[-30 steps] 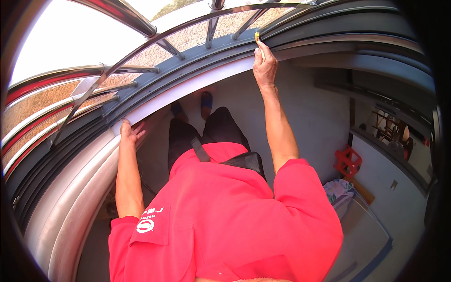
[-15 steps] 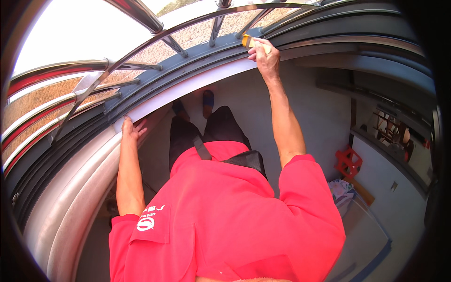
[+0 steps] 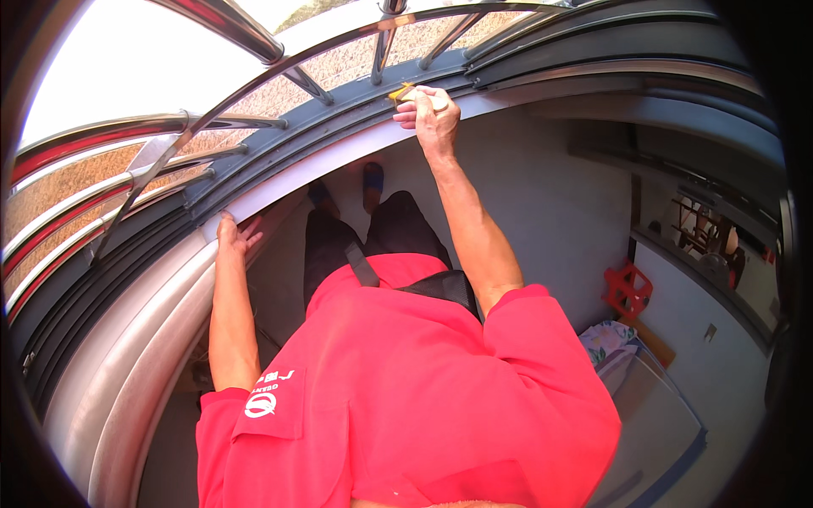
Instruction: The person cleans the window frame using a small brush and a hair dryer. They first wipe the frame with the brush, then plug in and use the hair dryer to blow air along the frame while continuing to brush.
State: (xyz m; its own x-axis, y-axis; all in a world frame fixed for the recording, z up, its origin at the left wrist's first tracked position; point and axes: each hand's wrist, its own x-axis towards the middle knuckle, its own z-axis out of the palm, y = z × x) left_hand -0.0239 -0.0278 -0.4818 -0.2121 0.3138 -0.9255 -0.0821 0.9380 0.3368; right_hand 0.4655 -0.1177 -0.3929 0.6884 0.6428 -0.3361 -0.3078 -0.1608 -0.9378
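Observation:
My right hand is closed round the pale handle of a small flat brush with yellow bristles. The bristles are down at the dark window track, on the far side of the white sill. Further left, my left hand rests at the near edge of that sill, its thumb on top and its other fingers spread below. Nothing shows in it.
Shiny metal railings run outside the window. A pale rolled-looking curtain or padded edge curves along the left. At the right are a red plastic stool and a clear sheet with blue edging.
My right hand has swept left along the track with the brush, and the bristles now sit lower against it. My left hand stays where it was.

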